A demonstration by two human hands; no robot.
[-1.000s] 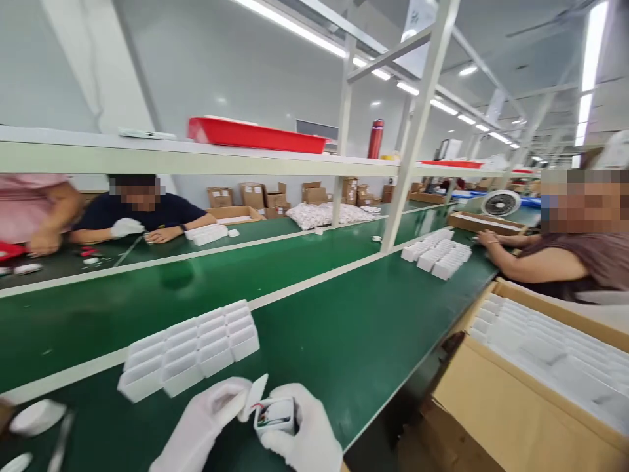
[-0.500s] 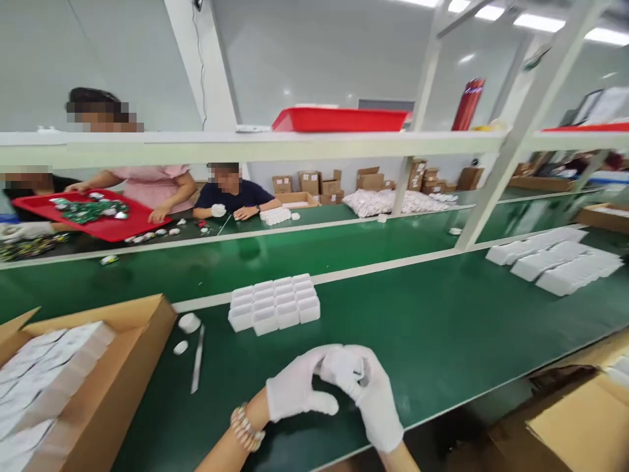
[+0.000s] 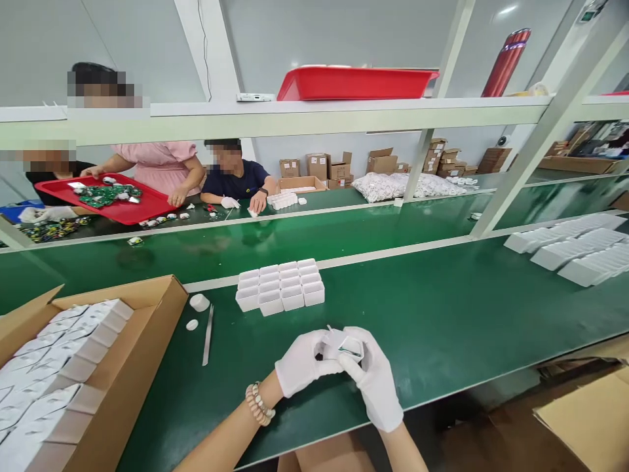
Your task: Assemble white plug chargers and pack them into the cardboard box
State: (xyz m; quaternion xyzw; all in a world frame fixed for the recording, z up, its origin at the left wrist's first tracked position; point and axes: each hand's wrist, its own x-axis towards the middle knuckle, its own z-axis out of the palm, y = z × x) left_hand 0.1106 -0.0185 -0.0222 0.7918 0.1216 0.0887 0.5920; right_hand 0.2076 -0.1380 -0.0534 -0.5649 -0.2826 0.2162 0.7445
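White box [image 3: 354, 346] is held between two gloved hands, low over the near part of the long green bench [image 3: 427, 321]. At the bench's left end stands an open carton [image 3: 147, 367] with white boxes packed inside. Beyond the hands, a block of small white containers [image 3: 292, 300] sits in tight rows, hollows facing up.

Both forearms rise from below. The left slants up toward the right; the right leans up and left, so the wrists angle inward. The left hand [image 3: 301, 364] is curled, its fingers closed on the box's left side, where a flat white piece tilts upward. The right hand [image 3: 377, 380] wraps the other side, fingers gripping it, thumb laid across the near edge.

Its opening faces up toward the wearer; the gloves cover too much to tell its long axis. A bead bracelet [image 3: 259, 404] circles the left wrist. Left of the containers lie a narrow metal strip [image 3: 208, 337], lengthwise away from the wearer, a white lump [image 3: 199, 302] and a smaller white disc [image 3: 192, 324].
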